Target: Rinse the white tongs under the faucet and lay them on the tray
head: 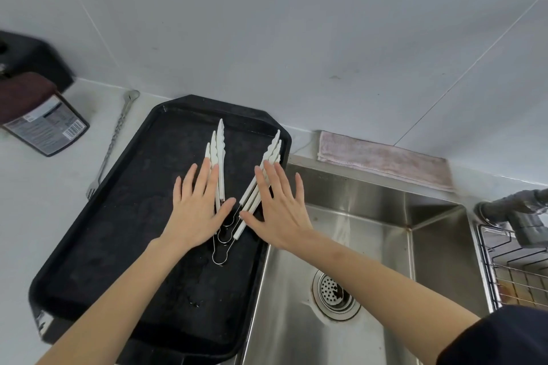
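From the head camera, the white tongs (221, 157) are down on the black tray (118, 216), several pairs nested together and splayed in a V, tips toward the wall, wire loop ends bunched nearer the person. The left arms of the V run up under the left hand (198, 210); the right arms slant up toward the tray's far right corner, under the right hand (278, 207).

Both hands are flat and spread wide, palms down, fingers fanned out, gripping nothing. The left hand lies over the left branch of the tongs, its index and middle fingers stretched along the white arms, thumb angled in toward the wire loops. The right hand lies over the right branch, fingertips reaching up the serrated ends, thumb pointing at the handles. Whether the palms are pressing on the tongs or just hovering over them is hard to judge from this angle.

The tray sits on the pale counter, its right edge touching the steel sink (370, 246). The sink's drain (333, 290) lies well right of the tongs. The faucet (522, 210) juts in at the far right edge, blurred. A pink cloth (382, 157) lies behind the sink along the wall, and a twisted metal fork (114, 139) rests on the counter just left of the tray.
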Motion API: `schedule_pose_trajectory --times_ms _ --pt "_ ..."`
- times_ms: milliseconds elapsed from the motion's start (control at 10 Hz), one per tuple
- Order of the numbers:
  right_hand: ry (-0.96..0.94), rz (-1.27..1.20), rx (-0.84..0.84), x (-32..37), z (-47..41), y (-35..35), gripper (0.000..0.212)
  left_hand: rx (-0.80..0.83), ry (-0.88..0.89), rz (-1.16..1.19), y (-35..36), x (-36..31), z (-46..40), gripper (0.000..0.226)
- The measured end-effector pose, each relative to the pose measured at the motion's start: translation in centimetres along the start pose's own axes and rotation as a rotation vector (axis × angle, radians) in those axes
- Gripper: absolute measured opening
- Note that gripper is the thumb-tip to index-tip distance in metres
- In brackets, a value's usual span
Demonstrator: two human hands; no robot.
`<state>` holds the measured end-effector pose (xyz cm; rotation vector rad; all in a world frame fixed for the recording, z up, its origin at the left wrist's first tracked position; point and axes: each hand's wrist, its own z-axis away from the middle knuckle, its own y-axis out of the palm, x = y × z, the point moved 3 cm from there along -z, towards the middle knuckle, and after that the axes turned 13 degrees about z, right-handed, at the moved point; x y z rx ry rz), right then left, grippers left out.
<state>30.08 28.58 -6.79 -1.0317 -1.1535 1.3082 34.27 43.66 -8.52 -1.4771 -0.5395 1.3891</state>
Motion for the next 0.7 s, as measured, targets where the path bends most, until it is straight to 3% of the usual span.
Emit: schedule_pose_trajectory --times_ms 200,400,700 --pt "0.007 0.059 0.013 -0.4 -1.1 0.8 0.086 -0.028 0.029 -0.05 0.4 0.5 -1.2 0.108" --pt "0.004 0.073 0.009 -0.8 -1.8 0.6 0.086 -0.021 0.012 -0.074 0.0 0.6 -2.4 0.094" --pt "0.04 0.051 -0.005 -2.7 -0.4 -2.6 0.077 -0.045 0.001 -0.102 -2.6 -2.2 -2.2 0.095"
